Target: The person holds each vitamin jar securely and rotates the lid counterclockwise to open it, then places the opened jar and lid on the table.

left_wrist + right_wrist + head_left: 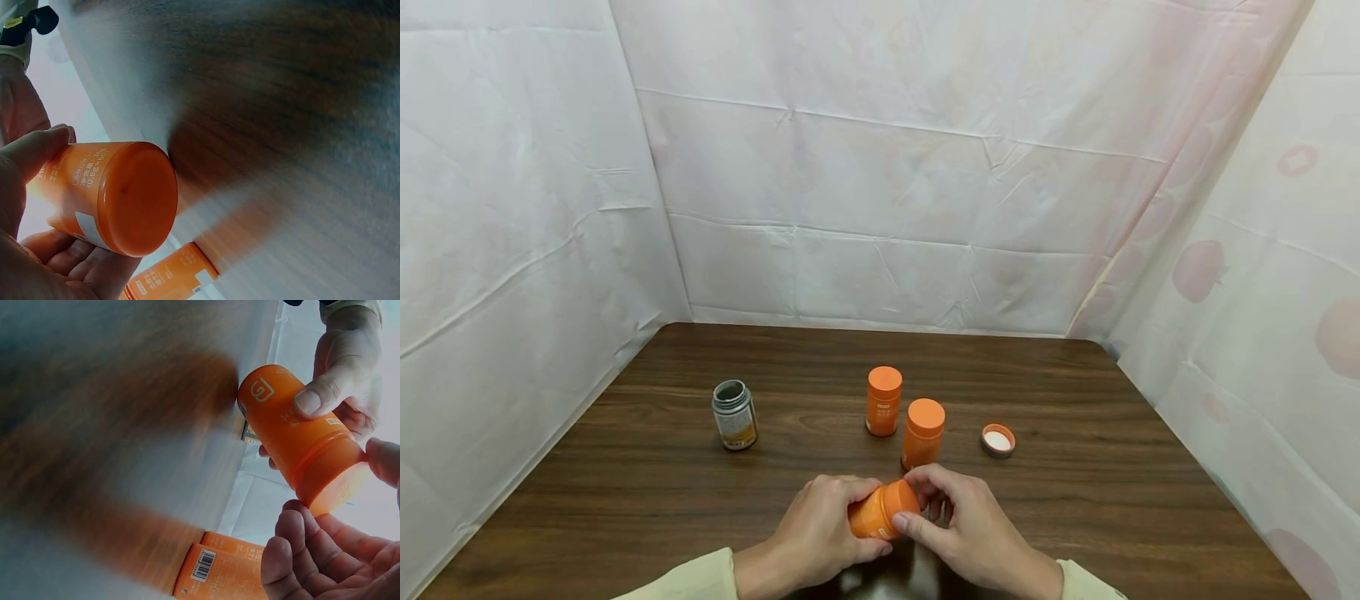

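My left hand (820, 525) grips the body of an orange plastic bottle (868, 515), thumb on one side and fingers on the other. The bottle is tilted, its base (140, 197) facing the left wrist camera and its capped end pointing right. The thumb and fingertips of my right hand (973, 525) pinch the rim of its orange screw cap (331, 478). The cap sits on the bottle. Close behind the hands stands a second capped orange bottle (922, 437), with a third one (883, 404) a little farther back and left.
A grey jar (735, 417) with no lid stands upright at the left of the dark wooden table (805, 358). Right of the standing bottles lies a loose orange cap (998, 440), white inside face up. White sheeting (880, 183) hangs behind and along both sides.
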Tool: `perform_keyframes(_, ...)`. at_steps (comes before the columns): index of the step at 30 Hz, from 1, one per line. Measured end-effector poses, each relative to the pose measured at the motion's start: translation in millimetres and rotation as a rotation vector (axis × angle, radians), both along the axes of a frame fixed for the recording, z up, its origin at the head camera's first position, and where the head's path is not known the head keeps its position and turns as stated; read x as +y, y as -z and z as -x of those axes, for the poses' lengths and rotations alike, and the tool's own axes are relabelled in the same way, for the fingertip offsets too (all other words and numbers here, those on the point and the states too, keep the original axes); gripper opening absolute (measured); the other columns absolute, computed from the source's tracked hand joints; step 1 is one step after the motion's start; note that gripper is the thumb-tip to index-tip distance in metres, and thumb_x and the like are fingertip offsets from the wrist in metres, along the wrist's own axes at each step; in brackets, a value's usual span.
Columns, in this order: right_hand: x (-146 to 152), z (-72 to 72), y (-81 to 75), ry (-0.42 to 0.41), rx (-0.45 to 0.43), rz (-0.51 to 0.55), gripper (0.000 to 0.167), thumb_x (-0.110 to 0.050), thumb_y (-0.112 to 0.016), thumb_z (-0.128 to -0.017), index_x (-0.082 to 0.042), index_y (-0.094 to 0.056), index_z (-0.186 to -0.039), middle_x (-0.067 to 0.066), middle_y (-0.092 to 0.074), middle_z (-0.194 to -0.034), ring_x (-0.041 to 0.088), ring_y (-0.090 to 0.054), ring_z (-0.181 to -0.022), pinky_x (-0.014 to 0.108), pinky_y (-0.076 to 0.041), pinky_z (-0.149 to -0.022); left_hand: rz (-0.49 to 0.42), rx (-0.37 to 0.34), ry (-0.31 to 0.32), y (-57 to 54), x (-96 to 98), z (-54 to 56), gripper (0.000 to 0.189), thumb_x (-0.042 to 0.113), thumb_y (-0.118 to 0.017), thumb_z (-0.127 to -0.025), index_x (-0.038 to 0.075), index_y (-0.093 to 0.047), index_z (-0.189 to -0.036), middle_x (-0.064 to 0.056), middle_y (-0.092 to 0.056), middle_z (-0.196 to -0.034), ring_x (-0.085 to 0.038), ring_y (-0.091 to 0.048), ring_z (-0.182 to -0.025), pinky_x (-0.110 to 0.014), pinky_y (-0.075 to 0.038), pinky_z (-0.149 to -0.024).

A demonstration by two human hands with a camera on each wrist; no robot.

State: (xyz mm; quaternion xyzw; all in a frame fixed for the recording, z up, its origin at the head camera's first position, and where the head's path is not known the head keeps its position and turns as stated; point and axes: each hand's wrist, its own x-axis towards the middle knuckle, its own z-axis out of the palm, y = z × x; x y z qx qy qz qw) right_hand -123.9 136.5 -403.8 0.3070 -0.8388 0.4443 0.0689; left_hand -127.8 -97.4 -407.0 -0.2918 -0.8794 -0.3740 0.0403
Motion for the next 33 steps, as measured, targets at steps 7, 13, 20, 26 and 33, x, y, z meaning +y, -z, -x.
perform_keyframes(7, 1.7, 1.5, 0.3, -0.035, 0.062, 0.001, 0.034, -0.032, -0.079, -0.092, -0.019, -0.066, -0.121, -0.013, -0.068, -0.099, 0.012, -0.062, -0.078, 0.028, -0.053, -0.063, -0.001, 0.003, 0.000, 0.0, 0.2, -0.1, 0.041, 0.028, -0.095, -0.073, 0.023, -0.076, -0.110, 0.012, -0.072, -0.102, 0.002, -0.059, -0.080, -0.022, -0.050, -0.067)
perform_keyframes(13, 3.4, 2.9, 1.2, -0.086, 0.146, 0.022, 0.041, -0.024, -0.082, -0.090, -0.015, -0.065, -0.126, -0.011, -0.065, -0.102, 0.012, -0.060, -0.084, 0.029, -0.054, -0.067, -0.008, 0.006, -0.003, 0.4, -0.3, -0.6, 0.041, 0.028, -0.094, -0.073, 0.023, -0.075, -0.109, 0.013, -0.071, -0.099, 0.002, -0.058, -0.078, -0.021, -0.049, -0.066)
perform_keyframes(20, 3.8, 3.6, 0.9, -0.130, 0.202, 0.032, 0.051, -0.013, -0.085, -0.085, -0.016, -0.064, -0.130, -0.008, -0.065, -0.109, 0.009, -0.060, -0.090, 0.030, -0.055, -0.070, -0.005, 0.018, 0.000, 0.8, -0.6, -0.1, 0.041, 0.028, -0.094, -0.073, 0.022, -0.075, -0.110, 0.014, -0.070, -0.098, 0.002, -0.057, -0.077, -0.021, -0.049, -0.067)
perform_keyframes(26, 4.3, 5.9, 1.1, -0.178, 0.229, 0.035, 0.060, -0.003, -0.086, -0.080, -0.017, -0.062, -0.132, -0.001, -0.067, -0.123, 0.014, -0.063, -0.096, 0.028, -0.054, -0.076, -0.008, 0.001, 0.012, 0.4, -1.6, -0.1, 0.043, 0.029, -0.094, -0.074, 0.022, -0.075, -0.111, 0.013, -0.071, -0.100, 0.002, -0.059, -0.079, -0.022, -0.050, -0.068)
perform_keyframes(33, 4.3, 5.9, 0.9, -0.197, 0.251, 0.039, 0.068, 0.005, -0.087, -0.073, -0.014, -0.061, -0.133, 0.002, -0.066, -0.126, 0.018, -0.062, -0.102, 0.028, -0.053, -0.079, -0.011, 0.013, 0.015, 0.4, -1.5, -0.2, 0.043, 0.027, -0.094, -0.074, 0.022, -0.075, -0.112, 0.012, -0.072, -0.102, 0.002, -0.060, -0.082, -0.023, -0.052, -0.070)
